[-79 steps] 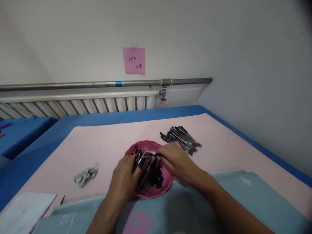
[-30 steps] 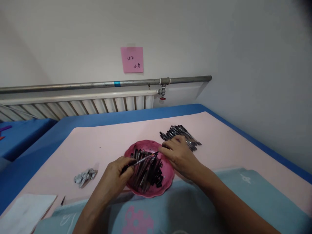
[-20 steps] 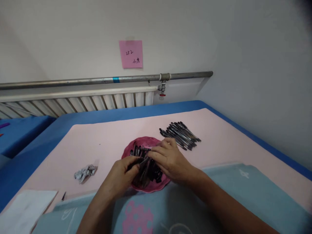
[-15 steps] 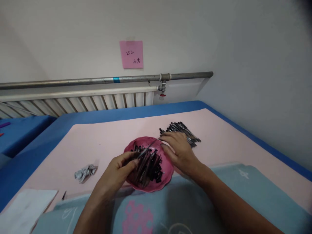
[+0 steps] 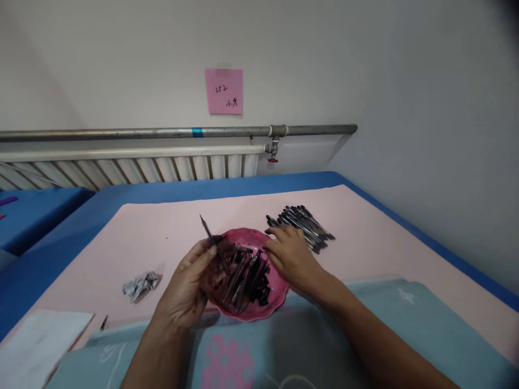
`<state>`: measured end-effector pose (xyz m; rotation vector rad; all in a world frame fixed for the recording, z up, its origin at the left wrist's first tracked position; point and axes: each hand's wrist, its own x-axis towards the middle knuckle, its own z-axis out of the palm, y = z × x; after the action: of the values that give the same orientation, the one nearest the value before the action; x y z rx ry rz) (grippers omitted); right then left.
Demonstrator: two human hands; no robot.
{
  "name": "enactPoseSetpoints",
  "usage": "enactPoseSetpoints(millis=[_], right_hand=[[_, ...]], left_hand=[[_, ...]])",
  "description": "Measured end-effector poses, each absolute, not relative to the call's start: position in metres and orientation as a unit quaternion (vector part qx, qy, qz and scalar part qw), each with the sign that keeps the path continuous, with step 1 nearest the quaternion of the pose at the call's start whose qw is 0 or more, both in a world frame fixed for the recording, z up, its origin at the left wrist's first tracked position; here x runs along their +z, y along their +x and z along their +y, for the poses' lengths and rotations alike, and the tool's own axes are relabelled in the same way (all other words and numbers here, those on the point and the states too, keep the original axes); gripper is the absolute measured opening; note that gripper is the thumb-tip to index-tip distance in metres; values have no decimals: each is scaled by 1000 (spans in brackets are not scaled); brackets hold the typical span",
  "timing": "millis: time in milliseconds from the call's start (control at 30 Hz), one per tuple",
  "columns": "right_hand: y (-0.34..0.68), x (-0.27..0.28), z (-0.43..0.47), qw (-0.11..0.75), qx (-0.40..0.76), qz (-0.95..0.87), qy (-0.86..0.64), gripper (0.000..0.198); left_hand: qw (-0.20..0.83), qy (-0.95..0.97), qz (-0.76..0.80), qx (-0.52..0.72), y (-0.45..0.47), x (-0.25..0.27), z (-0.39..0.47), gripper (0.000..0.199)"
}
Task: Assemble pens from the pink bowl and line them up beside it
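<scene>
My left hand [image 5: 190,281] is closed on a slim dark pen [image 5: 210,235] with a fine bare tip pointing up and left. It is over the left side of a pink scalloped bowl [image 5: 279,294]. Inside the bowl lies a jumble of dark pen parts [image 5: 247,275], among them long barrels and short black pieces that look like caps. At the bowl's right rim is my right hand [image 5: 294,256], fingers bent and apart, with nothing visible in them. Just beyond it, a row of black-capped pens [image 5: 302,224] lies side by side. Dark stains mark the fingers.
A crumpled grey-white wad [image 5: 140,285] lies left of the bowl. Near it are a small dark piece [image 5: 104,322] and a white sheet [image 5: 44,346]. Pink cloth [image 5: 182,221] covers the blue surface. Behind stand a radiator [image 5: 162,167] and a pipe [image 5: 141,133].
The pen in my left hand has swung from leaning right over the bowl to pointing up and left. My left hand has turned and shifted slightly left. My right hand stays near the rim.
</scene>
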<state>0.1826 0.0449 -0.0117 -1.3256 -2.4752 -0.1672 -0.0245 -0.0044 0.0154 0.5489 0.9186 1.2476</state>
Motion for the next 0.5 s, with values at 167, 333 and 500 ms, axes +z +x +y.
enactPoseSetpoints(millis=[167,333,500], right_hand=[[179,-10,47,145,-56,-874,-460,12],[181,-2,39,101,-2,-900,-424,14],[179,7,28,43,44,-923,-379,16]], left_hand=[[674,241,411,564,-26,11,-4,17],[659,226,413,587,-28,14,-3,18],[650,234,418,590,-27,14,-3,19]])
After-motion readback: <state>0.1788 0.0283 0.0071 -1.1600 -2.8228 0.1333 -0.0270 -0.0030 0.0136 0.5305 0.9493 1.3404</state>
